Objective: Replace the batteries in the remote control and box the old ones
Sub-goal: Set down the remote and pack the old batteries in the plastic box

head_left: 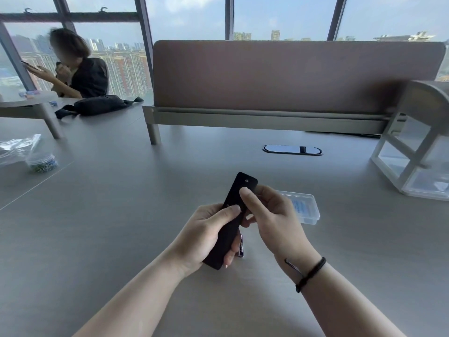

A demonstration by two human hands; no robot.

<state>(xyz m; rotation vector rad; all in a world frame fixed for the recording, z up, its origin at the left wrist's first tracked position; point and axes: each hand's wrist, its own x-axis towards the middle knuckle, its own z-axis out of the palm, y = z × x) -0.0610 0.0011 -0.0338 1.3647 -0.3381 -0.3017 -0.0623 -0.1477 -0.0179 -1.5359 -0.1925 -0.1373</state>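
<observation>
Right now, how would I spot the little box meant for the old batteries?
Start at the grey desk and find the right hand on the black remote. Just behind that hand lies the clear box: flat, see-through plastic with a bluish label, much smaller than the white-framed organiser further right.

— What is the remote made of, the one the left hand grips and the right hand pinches?
— Black plastic, matt, smooth, with hardly any shine.
— And the small battery just under the left fingers?
— A glossy wrapper, dark with a purple tint.
— The box just behind the right hand?
— Clear plastic, smooth and slightly shiny, with a pale blue paper label inside.
— The desk under both hands?
— A grey, matt, smooth laminate with a faint grain.
— Beyond the hands?
— A matt brown cloth-like screen. Far right, a white shelf with clear glossy panes. Far left, a crinkled clear plastic bag.
— The right wrist?
— A black braided cord bracelet.
</observation>
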